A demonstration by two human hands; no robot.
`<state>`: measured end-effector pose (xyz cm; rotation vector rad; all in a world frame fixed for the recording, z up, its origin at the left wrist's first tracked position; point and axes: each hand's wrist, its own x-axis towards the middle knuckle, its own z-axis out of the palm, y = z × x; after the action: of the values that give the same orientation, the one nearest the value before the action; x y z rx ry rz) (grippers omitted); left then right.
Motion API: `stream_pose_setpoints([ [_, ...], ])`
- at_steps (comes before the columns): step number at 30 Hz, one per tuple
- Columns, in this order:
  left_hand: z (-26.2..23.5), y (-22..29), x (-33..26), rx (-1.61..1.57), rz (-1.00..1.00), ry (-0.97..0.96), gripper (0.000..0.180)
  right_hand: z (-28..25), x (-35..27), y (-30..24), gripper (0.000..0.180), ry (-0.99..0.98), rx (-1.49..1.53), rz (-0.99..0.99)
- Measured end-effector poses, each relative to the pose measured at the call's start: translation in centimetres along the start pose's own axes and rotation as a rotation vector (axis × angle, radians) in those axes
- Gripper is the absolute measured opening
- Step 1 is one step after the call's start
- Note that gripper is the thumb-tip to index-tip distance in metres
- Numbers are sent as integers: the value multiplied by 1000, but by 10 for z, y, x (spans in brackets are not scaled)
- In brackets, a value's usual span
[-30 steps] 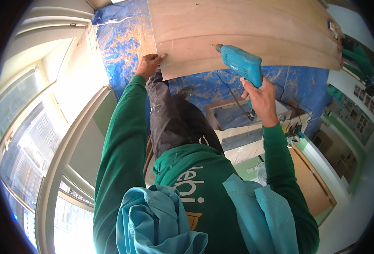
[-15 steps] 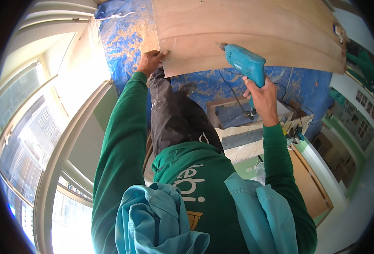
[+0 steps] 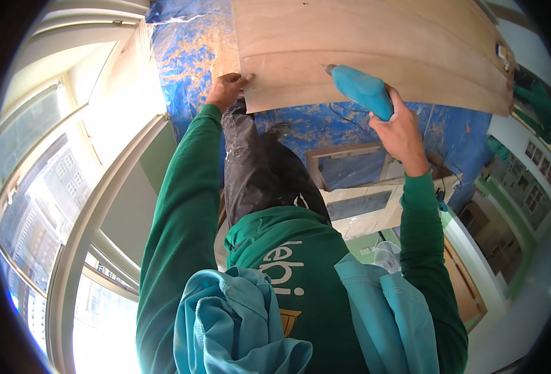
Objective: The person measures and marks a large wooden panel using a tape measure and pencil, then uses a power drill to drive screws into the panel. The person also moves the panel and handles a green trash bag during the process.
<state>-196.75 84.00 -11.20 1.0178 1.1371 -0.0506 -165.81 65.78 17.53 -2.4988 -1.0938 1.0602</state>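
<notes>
My right hand [image 3: 406, 140] is wrapped round a teal power drill [image 3: 361, 90], whose handle is mostly hidden by the hand. The drill's chuck points left, over a large thin wooden sheet [image 3: 375, 37]. Whether its tip touches the wood I cannot tell. At the sheet's near left corner, my left hand [image 3: 227, 91] has its fingers closed on the edge, with the thumb and fingertips over the surface.
A blue plastic sheet [image 3: 191, 47] strewn with sawdust covers the floor. Beyond my legs lies a wooden frame [image 3: 350, 149]. Tall windows [image 3: 38, 156] stand on my left. Light-blue cloth [image 3: 232, 318] hangs over my chest. A dark cable [image 3: 344, 115] runs under the wooden sheet's edge.
My right hand has shifted to the right and turned the drill over on its side, so its top now faces me. My left hand keeps its place on the sheet's edge.
</notes>
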Motion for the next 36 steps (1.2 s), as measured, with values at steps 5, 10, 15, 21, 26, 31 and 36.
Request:
stream_pose_setpoints([
  [5, 3, -12, 6, -21, 50, 23, 49, -14, 14, 1, 63, -40, -147, -111],
  [10, 4, -12, 5, -28, 11, 28, 49, -24, 24, -30, 63, -114, -138, -33],
  [15, 2, 11, -7, 37, 8, 17, 48, -11, 28, -35, 61, -47, -99, 13],
  [21, -4, -13, 6, 66, -8, -35, 49, 7, 17, -44, 60, -9, -150, -17],
  [26, -1, -28, 14, -24, 5, -24, 49, 0, 36, -54, 52, 0, -8, 87],
  [31, -3, -18, 10, -24, -45, -46, 49, -5, 44, -52, 52, -20, 66, 1],
  [36, -3, -25, 14, -67, -46, -52, 48, -10, 53, -65, 54, -63, 80, 75],
])
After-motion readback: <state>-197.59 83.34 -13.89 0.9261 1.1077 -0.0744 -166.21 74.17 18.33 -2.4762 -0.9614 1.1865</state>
